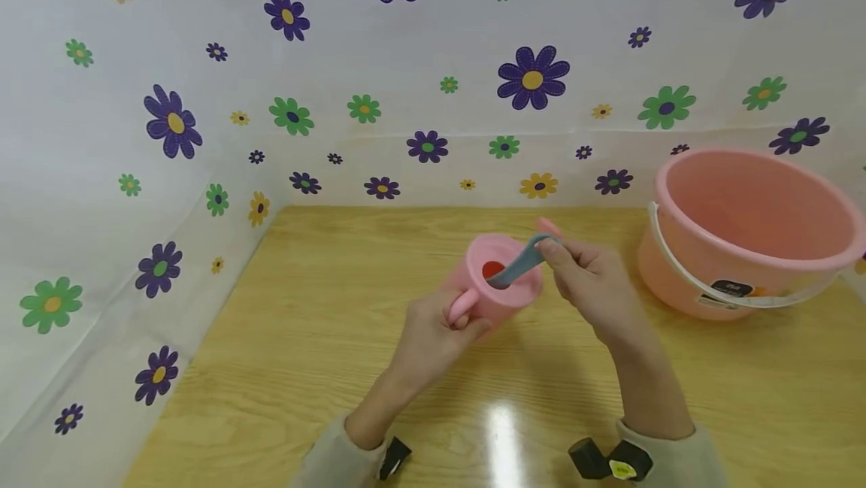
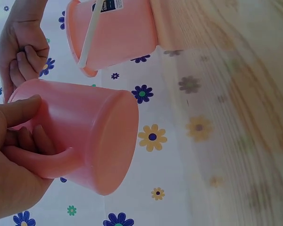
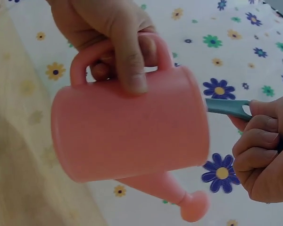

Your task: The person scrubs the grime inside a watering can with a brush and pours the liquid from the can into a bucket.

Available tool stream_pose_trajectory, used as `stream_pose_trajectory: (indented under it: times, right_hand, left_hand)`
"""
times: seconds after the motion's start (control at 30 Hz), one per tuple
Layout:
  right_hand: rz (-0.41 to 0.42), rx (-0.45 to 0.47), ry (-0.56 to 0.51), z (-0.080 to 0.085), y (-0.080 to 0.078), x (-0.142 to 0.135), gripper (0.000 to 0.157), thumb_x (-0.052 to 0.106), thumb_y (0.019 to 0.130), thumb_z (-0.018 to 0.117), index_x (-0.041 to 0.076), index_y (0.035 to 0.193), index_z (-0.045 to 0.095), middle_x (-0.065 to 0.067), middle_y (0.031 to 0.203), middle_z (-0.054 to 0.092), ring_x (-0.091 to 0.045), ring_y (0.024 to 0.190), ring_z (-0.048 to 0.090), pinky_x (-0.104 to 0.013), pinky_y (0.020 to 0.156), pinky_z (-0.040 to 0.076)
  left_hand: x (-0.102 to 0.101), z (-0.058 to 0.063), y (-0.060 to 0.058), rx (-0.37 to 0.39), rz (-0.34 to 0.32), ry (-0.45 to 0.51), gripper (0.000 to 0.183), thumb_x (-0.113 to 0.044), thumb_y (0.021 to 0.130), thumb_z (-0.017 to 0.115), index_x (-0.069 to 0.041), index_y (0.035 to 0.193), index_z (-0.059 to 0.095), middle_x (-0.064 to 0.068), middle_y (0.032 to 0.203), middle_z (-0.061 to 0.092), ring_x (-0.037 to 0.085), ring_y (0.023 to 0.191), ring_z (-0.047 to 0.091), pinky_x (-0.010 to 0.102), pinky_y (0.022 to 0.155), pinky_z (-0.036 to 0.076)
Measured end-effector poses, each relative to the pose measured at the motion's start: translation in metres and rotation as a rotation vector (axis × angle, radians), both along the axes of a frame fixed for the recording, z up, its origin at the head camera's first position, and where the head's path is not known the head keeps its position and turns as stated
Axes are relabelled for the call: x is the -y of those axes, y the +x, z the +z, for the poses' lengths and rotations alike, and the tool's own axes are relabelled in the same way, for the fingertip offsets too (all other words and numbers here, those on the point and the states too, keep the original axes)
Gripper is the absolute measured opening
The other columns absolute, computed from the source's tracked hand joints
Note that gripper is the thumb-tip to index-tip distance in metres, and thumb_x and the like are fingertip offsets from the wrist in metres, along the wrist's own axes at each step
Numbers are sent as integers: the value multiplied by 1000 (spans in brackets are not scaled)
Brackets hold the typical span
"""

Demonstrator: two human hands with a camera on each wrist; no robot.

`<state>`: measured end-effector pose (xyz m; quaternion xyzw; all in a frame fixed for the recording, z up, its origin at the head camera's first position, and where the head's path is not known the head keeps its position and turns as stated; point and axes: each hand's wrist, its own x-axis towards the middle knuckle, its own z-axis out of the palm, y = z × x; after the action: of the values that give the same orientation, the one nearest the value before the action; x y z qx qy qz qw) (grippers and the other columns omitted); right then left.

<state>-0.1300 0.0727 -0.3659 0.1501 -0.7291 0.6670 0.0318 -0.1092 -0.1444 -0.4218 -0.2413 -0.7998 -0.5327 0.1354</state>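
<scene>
A pink watering can (image 1: 504,313) is held tilted above the table. My left hand (image 1: 428,331) grips its side handle, fingers curled through the loop and thumb against the body. In the right wrist view its spout (image 3: 160,188) ends in a rounded head. My right hand (image 1: 598,289) pinches the end of a blue-grey tool (image 1: 521,262) with a hole in its handle. The tool's other end goes into the can's top opening and is hidden, so its kind is unclear. Something red (image 1: 492,270) shows inside the opening.
A large pink bucket (image 1: 690,277) with a white handle (image 1: 683,270) stands on the right of the wooden table (image 1: 325,322). White sheeting (image 1: 325,59) with purple, green and yellow flowers lines the back and left side.
</scene>
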Motion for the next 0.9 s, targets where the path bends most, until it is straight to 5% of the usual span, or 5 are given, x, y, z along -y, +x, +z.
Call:
stream_pose_trajectory:
  times: [0.17, 0.37, 0.53, 0.73, 0.9]
  right_hand:
    - [93, 38, 77, -2, -2, -5, 30, 20, 103, 55, -5, 98, 70, 3, 50, 30, -12, 43, 23, -29, 40, 16]
    - [89, -14, -47, 0, 1, -15, 27, 15, 103, 53, 10, 84, 71, -5, 50, 22, -22, 44, 14, -36, 40, 8]
    - [170, 5, 52, -6, -4, -10, 26, 15, 103, 53, 2, 89, 70, -3, 50, 26, -18, 42, 19, -34, 39, 13]
    - [106, -11, 5, 1, 2, -13, 24, 14, 103, 55, 7, 88, 72, -5, 50, 23, -21, 43, 16, -36, 40, 10]
    - [98, -9, 69, 2, 5, -7, 24, 11, 100, 58, -7, 88, 69, -1, 50, 28, -16, 43, 22, -33, 39, 16]
  left_hand:
    - [-1, 0, 2, 23, -9, -12, 41, 5, 78, 80, -9, 66, 43, -6, 63, 36, 7, 59, 43, 20, 56, 40]
    - [-1, 0, 1, -45, -34, -38, 48, 4, 77, 81, -10, 63, 38, -7, 62, 32, 8, 60, 43, 20, 59, 41]
    - [2, 1, 2, -58, -30, -56, 48, 2, 77, 82, -11, 64, 38, -7, 63, 32, 6, 59, 41, 18, 56, 39]
    - [2, 2, 3, -66, -29, -56, 50, 2, 76, 82, -11, 62, 37, -8, 61, 31, 5, 58, 39, 18, 57, 38]
    - [1, 4, 3, -97, -26, -77, 50, 2, 74, 84, -11, 63, 38, -8, 62, 31, 4, 57, 37, 18, 55, 35]
